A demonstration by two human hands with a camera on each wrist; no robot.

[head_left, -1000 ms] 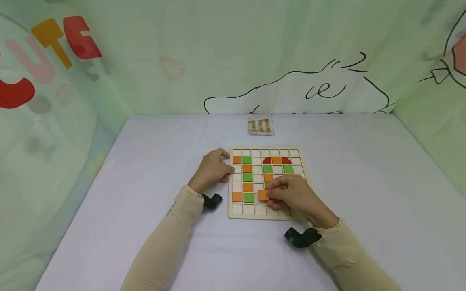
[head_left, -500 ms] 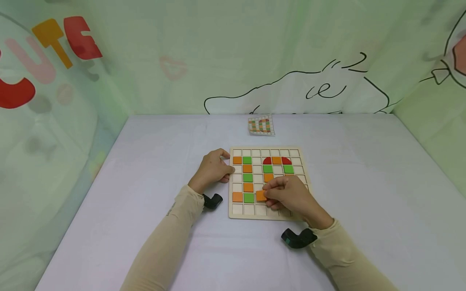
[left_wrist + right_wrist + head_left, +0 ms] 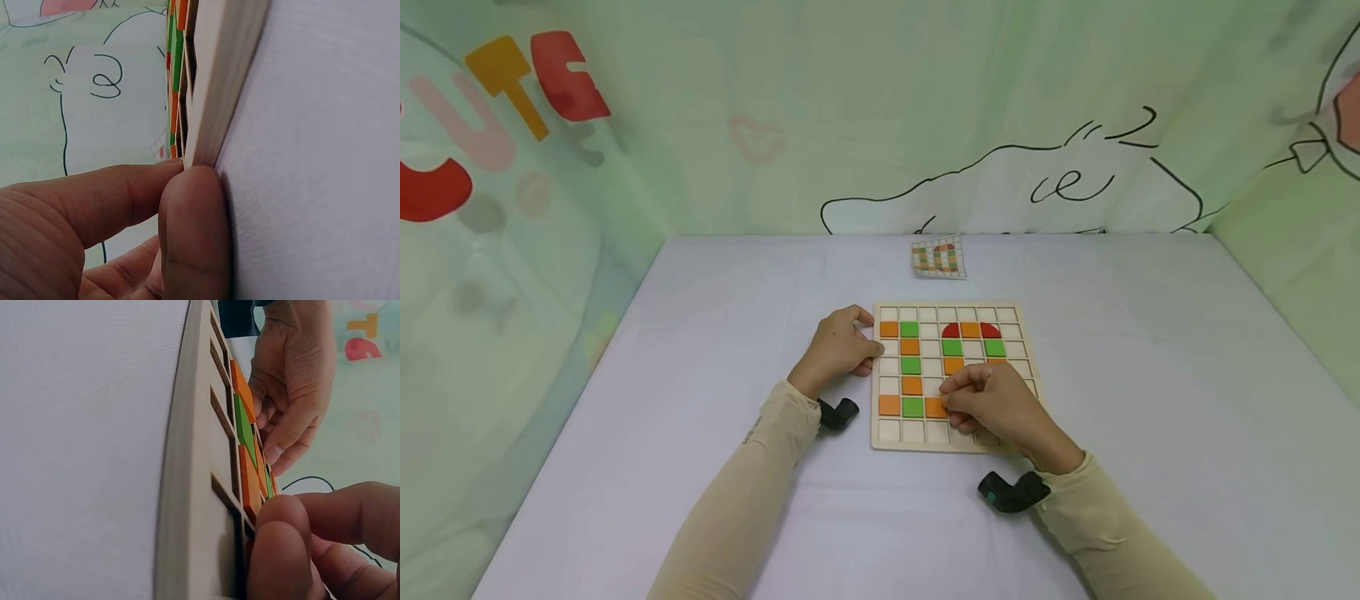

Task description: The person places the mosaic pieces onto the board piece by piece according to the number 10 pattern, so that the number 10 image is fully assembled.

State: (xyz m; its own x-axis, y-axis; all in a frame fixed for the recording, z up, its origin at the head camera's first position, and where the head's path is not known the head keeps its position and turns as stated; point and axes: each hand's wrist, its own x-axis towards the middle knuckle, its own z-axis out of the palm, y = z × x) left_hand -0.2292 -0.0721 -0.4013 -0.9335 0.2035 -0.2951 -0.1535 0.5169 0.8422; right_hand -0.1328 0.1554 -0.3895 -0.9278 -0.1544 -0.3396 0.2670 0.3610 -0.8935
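A square wooden grid board point(image 3: 904, 445) lies on the table, with orange, green and red tiles in some cells. My left hand point(image 3: 842, 343) holds the board's left edge; in the left wrist view its thumb and a finger meet at the rim. With curled fingers, my right hand point(image 3: 1000, 408) pinches the right side of an orange tile point(image 3: 935, 407), which lies at its cell beside a green tile point(image 3: 913, 407). In the right wrist view this orange tile point(image 3: 250, 481) stands in line with the green one, and a bit of red shows under my fingertips. My right hand hides the board's lower right cells.
A small paper card point(image 3: 938, 257) with a printed coloured grid stands behind the board. White cloth point(image 3: 737, 300) covers the table. A pale green printed curtain point(image 3: 715, 100) rises at the back and sides. A black wrist device point(image 3: 1013, 492) sits by the right sleeve.
My right hand has moved slightly left and lowered the orange tile from above the board into line with the cell beside the green tile. The left hand stays at the board's edge.
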